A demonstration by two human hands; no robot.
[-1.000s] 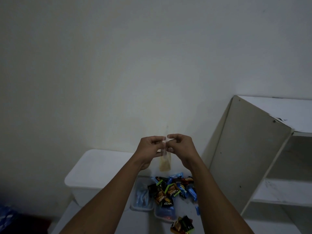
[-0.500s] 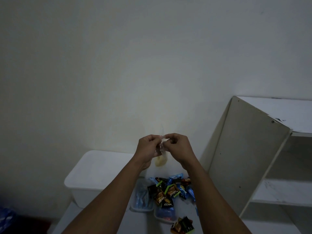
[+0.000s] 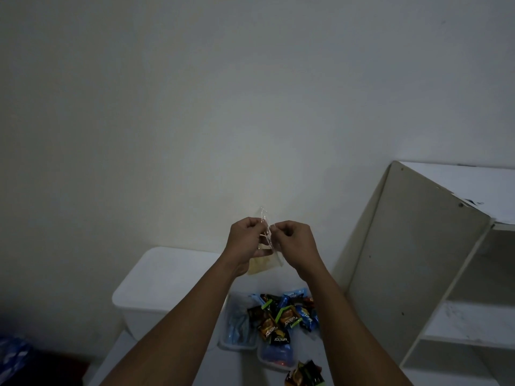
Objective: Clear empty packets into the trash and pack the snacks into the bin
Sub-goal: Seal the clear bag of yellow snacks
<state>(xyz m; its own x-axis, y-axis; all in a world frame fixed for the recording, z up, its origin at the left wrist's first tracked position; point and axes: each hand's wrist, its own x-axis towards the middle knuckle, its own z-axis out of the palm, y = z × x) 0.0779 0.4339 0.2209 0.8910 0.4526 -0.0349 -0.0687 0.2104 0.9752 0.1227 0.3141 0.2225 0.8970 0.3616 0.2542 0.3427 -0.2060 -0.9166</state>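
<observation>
A small clear plastic packet (image 3: 264,240) with pale yellow contents at its bottom hangs in the air in front of the wall. My left hand (image 3: 245,243) and my right hand (image 3: 292,243) both pinch its upper part, fingers curled, knuckles toward each other. Below them on the white surface lies a pile of wrapped snacks (image 3: 281,316) in black, orange, green and blue wrappers. A white lidded bin (image 3: 167,285) stands at the left of the pile, its lid on.
Two small clear containers (image 3: 239,327) sit under the snack pile. A few more dark wrappers (image 3: 303,374) lie at the bottom edge. A white shelf unit (image 3: 434,260) stands at the right. Something blue (image 3: 14,358) shows at the lower left corner.
My hands have parted slightly, and the packet's clear top now stands out above my left hand. The view has shifted a little.
</observation>
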